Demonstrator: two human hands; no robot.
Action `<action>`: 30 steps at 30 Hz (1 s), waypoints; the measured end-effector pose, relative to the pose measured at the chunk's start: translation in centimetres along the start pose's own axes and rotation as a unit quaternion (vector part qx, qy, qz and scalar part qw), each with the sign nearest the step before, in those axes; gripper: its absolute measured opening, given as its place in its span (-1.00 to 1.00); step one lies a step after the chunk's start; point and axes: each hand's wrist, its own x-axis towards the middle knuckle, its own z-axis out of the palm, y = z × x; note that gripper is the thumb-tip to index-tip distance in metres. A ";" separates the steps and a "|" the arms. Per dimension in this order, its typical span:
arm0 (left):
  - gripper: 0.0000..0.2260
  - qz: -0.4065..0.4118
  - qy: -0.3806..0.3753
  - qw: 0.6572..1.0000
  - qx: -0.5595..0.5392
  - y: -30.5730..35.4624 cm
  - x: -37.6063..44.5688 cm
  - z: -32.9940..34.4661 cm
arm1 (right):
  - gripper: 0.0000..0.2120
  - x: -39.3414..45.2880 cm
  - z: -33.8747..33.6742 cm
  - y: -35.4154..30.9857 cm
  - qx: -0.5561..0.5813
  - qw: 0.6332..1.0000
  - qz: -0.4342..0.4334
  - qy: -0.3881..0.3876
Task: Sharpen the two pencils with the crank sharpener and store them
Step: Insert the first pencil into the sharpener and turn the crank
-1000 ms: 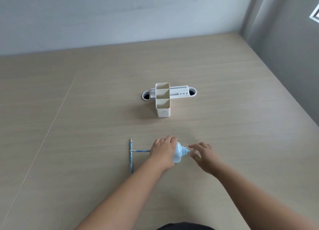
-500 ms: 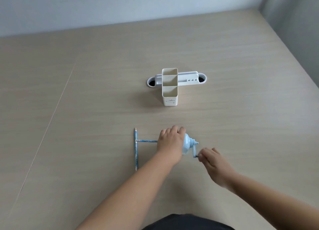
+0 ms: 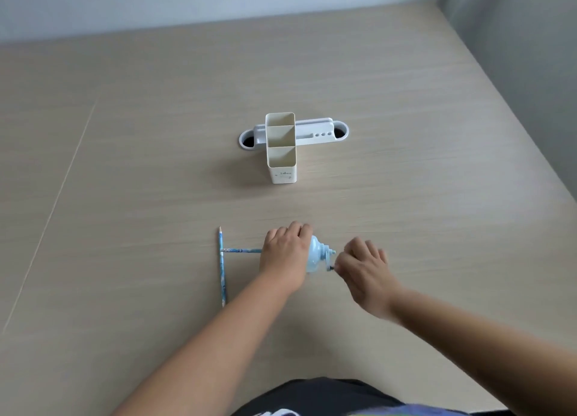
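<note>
**Cranking the first pencil: hold firm, turn evenly**

The left hand is clamping down over the pale blue sharpener on the table, fingers wrapped round its body. One pencil is sticking out level from under that hand, pointing left, its far end touching or just crossing the second pencil, which is lying loose on the table, tip pointing away from the person. The right hand is pinching the crank handle at the sharpener's right end, fingertips closed on it.

To do this step well, the left hand is probably best pressing straight down so the sharpener is not sliding or rocking while the crank is going round. The turning should be coming from the wrist, in smooth full circles, without pulling the sharpener sideways. The pencil needs to be staying straight in line with the hole; whether anything is feeding it inward is hidden under the left hand. The loose pencil is close enough to get nudged if the sharpener shifts.

The white holder is standing well beyond, its compartments open and waiting; neither pencil is stored yet.
</note>
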 end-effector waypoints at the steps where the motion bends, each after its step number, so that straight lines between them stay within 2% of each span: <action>1: -0.47 0.002 -0.001 1.000 0.003 0.0 0.0 0.0 | -0.87 1.3 -0.7 0.1 0.018 0.999 0.021 0.029; 3: -0.47 0.005 -0.005 1.000 0.001 0.0 0.1 0.1 | -0.88 4.6 -1.0 1.0 -0.006 0.997 0.059 0.046; 6: -0.47 -0.001 -0.006 1.000 -0.015 0.1 0.1 -0.2 | -0.92 6.1 1.0 2.0 -0.080 0.993 0.090 -0.014; 9: -0.46 -0.020 0.001 1.000 -0.020 0.3 -0.1 0.1 | -0.73 1.9 2.6 1.0 -0.137 0.989 0.023 -0.052; 11: -0.44 -0.024 0.007 1.000 -0.005 0.4 -0.1 0.5 | -0.78 -0.9 2.3 0.2 -0.100 0.995 -0.020 -0.016; 13: -0.42 -0.021 0.015 1.000 0.009 0.3 0.0 0.5 | -0.93 -0.3 0.5 0.1 -0.034 0.999 -0.003 0.025; 15: -0.42 -0.008 0.014 1.000 0.007 0.1 -0.1 0.6 | -0.84 2.3 -0.9 0.0 0.000 0.998 0.033 0.060; 19: -0.42 -0.009 0.012 1.000 -0.010 0.2 -0.1 0.0 | -0.91 6.6 0.4 1.3 -0.052 0.992 0.105 -0.035; 21: -0.42 -0.017 0.011 1.000 -0.015 0.3 -0.2 0.0 | -0.86 5.1 1.6 1.2 -0.096 0.984 0.091 -0.117; 23: -0.43 -0.020 0.015 1.000 -0.008 0.3 -0.1 0.2 | -0.85 1.9 1.7 0.3 -0.092 0.983 0.050 -0.153; 25: -0.44 -0.018 0.018 1.000 0.002 0.3 0.0 0.3 | -0.84 -0.1 0.0 -0.5 -0.020 0.992 0.019 -0.125; 28: -0.44 -0.011 0.008 1.000 0.008 0.3 0.1 0.4 | -0.77 2.6 -2.5 0.2 0.078 0.995 0.018 -0.051; 30: -0.43 -0.003 -0.004 1.000 0.007 0.3 0.2 0.1 | -0.78 5.7 -2.1 1.3 0.069 0.996 0.050 -0.030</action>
